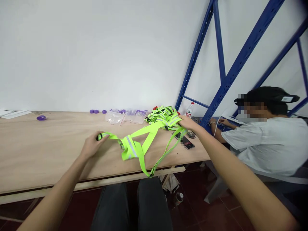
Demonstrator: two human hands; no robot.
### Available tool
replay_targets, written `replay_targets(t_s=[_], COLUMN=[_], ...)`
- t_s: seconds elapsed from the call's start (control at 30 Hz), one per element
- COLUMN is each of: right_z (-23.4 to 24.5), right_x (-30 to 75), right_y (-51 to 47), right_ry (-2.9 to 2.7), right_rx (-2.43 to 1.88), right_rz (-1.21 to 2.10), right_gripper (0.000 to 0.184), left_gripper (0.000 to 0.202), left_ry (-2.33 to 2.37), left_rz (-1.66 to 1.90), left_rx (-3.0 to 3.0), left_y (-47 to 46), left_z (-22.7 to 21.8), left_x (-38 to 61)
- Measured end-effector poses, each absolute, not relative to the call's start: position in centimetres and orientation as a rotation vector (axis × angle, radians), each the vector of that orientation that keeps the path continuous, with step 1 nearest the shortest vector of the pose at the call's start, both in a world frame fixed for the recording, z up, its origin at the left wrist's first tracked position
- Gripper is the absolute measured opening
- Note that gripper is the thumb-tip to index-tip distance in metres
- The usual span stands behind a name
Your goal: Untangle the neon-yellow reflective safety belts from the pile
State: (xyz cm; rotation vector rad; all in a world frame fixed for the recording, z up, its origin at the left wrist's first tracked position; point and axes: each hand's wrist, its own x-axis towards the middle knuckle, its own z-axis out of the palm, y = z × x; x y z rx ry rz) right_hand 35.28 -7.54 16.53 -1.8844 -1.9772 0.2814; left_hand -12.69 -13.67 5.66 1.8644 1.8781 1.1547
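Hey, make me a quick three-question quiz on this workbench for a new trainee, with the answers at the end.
1. True or false: the left hand holds a purple ring.
2. What colour is the cap of the bottle behind the right hand? A) blue B) red C) black
3. Fill in: a flat, oblong ____ lies on the table near the right hand.

Key: 1. False; it holds a yellow-green strap. 2. B. 3. Phone.
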Motion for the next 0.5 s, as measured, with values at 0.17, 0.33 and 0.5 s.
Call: replay_targets(t_s=[0.17,0.33,0.5], right_z=[18.9,19.4,20.1], right_x=[36.7,36.4,36.1], right_y=[-8.1,-8.8,-9.4], right_ry=[-2.055,-2.091,-2.055], right_rx=[-1.945,-1.799,-1.659], right_rz=[0.251,0.235,0.561], right_gripper=[0.013,0.02,0.031], left_gripper=[0.041,0.029,0.038], left_ry=[1.763,1.366,1.299], left_rz=[1.324,1.596,1.209], left_rx=[1.523,1.163,1.199], left_y=[-11.1,-9.5,-10.3], left_z=[13.1,19.3,22.1], left_x=[-15.1,-17.5,-19.9])
